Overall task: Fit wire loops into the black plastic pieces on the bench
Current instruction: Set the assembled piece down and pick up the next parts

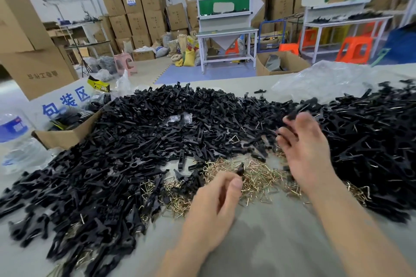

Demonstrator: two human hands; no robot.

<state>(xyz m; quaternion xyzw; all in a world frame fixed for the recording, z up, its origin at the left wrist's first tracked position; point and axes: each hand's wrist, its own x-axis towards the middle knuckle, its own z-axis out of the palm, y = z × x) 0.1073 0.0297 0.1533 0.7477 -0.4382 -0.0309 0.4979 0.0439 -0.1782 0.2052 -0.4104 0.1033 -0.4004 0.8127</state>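
A grey bench [258, 245] carries a broad heap of black plastic pieces [153, 141] that spreads from the near left edge to the far middle. A second heap [373, 141] lies on the right, and many pieces in it show a thin glint of wire. Between the two, near the person, lies a loose scatter of brass-coloured wire loops [258, 177], three-cornered in shape, some of them running under the edge of the black heap. The left hand [213, 204] hovers over the near edge of the loops with its fingers curled. It pinches a single black piece [240, 168] between thumb and fingers, and the piece stands up past the thumb tip. The right hand [308, 155] reaches farther out over the gap between the heaps, its fingers spread wide and mostly straight. A blurred black piece [300, 108] sits just beyond its far fingertips; whether they touch it cannot be told. At the left edge a cardboard box [67, 137] lies partly buried by the heap, with a water bottle [13, 128] beside it and a white sign with blue characters [65, 101] behind. A crumpled clear plastic bag [333, 78] lies at the far right of the bench.
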